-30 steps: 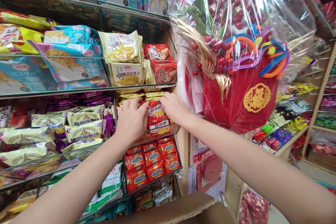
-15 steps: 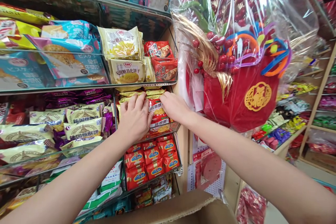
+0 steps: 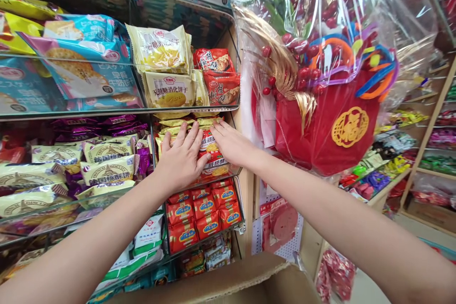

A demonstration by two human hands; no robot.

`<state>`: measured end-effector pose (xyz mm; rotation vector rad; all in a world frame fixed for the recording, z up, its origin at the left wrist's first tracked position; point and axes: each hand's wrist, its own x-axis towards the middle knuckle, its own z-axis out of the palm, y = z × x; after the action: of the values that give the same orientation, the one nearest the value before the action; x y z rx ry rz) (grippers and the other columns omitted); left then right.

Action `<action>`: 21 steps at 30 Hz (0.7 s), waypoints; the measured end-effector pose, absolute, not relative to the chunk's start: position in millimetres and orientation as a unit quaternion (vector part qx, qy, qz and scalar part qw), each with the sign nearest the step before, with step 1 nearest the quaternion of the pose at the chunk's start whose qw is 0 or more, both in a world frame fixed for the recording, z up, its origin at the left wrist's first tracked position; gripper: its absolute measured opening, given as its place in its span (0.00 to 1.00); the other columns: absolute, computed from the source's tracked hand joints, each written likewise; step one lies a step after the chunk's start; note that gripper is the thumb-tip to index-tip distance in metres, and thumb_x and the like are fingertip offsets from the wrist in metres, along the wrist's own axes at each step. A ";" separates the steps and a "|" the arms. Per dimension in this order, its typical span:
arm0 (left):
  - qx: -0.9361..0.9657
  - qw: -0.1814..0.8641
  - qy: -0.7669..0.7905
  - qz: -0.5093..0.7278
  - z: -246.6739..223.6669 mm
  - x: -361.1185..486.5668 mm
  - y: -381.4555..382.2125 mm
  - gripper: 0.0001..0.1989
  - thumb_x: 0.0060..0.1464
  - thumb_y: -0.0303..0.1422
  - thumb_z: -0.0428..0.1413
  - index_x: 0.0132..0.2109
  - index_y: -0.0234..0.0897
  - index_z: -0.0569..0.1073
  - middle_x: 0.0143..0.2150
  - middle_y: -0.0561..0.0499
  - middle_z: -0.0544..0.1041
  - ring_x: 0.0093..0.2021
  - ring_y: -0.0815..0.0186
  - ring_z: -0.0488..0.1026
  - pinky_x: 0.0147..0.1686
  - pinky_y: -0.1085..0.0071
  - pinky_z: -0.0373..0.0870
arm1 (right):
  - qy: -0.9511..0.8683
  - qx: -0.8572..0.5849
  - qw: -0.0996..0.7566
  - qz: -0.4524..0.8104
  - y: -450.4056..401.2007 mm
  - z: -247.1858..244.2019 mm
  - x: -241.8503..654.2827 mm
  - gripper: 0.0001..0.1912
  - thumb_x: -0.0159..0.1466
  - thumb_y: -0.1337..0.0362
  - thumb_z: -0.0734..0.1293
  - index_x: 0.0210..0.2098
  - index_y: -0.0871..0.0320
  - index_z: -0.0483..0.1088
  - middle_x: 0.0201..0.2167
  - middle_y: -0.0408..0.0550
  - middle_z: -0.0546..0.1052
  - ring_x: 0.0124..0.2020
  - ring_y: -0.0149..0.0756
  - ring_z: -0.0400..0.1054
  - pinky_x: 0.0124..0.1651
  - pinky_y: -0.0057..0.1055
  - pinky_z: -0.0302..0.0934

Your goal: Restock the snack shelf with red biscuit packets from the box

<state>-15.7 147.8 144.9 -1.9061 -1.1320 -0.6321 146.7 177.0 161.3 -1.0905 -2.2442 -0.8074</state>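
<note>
Seen from head height, looking at snack shelves in a shop. Left hand [image 3: 181, 159] spread flat, fingers splayed, pressing on a stack of red packets [image 3: 211, 152] in the right end of the middle glass shelf [image 3: 117, 199], just under the yellow packets [image 3: 178, 126]. Right hand [image 3: 232, 143] laid open against the stack's right side, near the shelf's end wall; gripping nothing, only touching. Cream and purple packets [image 3: 107, 166] in the next bay to the left. More red packs [image 3: 204, 211] on the shelf below. Cellophane-wrapped red gift basket [image 3: 331, 104] hanging close by the right forearm. Cardboard box [image 3: 228, 285] at the bottom edge. Judged best for squaring the stack: even, gentle pressure from both palms, packets pushed back level, elbow kept clear of the basket.
</note>
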 end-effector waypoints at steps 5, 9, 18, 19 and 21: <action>-0.748 0.408 -0.455 -0.260 141.6 -15.8 146.1 0.28 0.55 0.43 0.38 0.59 0.31 0.52 0.63 0.46 0.49 0.62 0.52 0.38 0.55 0.48 0.37 | -0.829 -0.372 0.281 -0.310 168.8 155.9 150.1 0.25 0.59 0.73 0.52 0.56 0.75 0.50 0.58 0.63 0.52 0.61 0.42 0.36 0.61 0.41 0.39; -0.754 0.395 -0.462 -0.249 141.6 -15.9 145.6 0.28 0.55 0.42 0.38 0.59 0.31 0.52 0.63 0.47 0.49 0.62 0.51 0.38 0.54 0.46 0.40 | -0.825 -0.333 0.327 -0.320 151.2 145.1 153.3 0.22 0.60 0.73 0.52 0.54 0.73 0.53 0.58 0.62 0.52 0.61 0.41 0.33 0.60 0.42 0.40; -0.743 0.403 -0.469 -0.255 140.7 -16.7 147.1 0.28 0.55 0.42 0.37 0.60 0.33 0.51 0.63 0.48 0.48 0.62 0.51 0.37 0.54 0.45 0.39 | -0.926 -0.087 0.287 -0.229 75.0 43.5 142.4 0.08 0.61 0.67 0.56 0.36 0.60 0.66 0.35 0.49 0.70 0.40 0.35 0.62 0.41 0.36 0.60; -0.745 0.398 -0.472 -0.253 141.0 -16.7 147.8 0.28 0.55 0.43 0.37 0.59 0.33 0.51 0.63 0.48 0.48 0.62 0.51 0.37 0.54 0.45 0.39 | -0.960 -0.073 0.216 -0.161 65.3 23.8 137.6 0.08 0.61 0.65 0.57 0.37 0.58 0.65 0.34 0.47 0.70 0.38 0.34 0.63 0.38 0.34 0.61; -0.746 0.396 -0.473 -0.252 141.2 -16.7 148.1 0.28 0.55 0.43 0.37 0.59 0.33 0.51 0.63 0.48 0.48 0.62 0.51 0.38 0.53 0.45 0.40 | -0.983 -0.087 0.148 -0.060 46.5 -12.8 127.1 0.08 0.62 0.64 0.57 0.37 0.56 0.66 0.35 0.46 0.70 0.36 0.30 0.63 0.37 0.30 0.61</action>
<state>-16.7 148.1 141.2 -1.8905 -1.1993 -0.6384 127.1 46.5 -12.8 -0.2508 -2.8283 -0.1721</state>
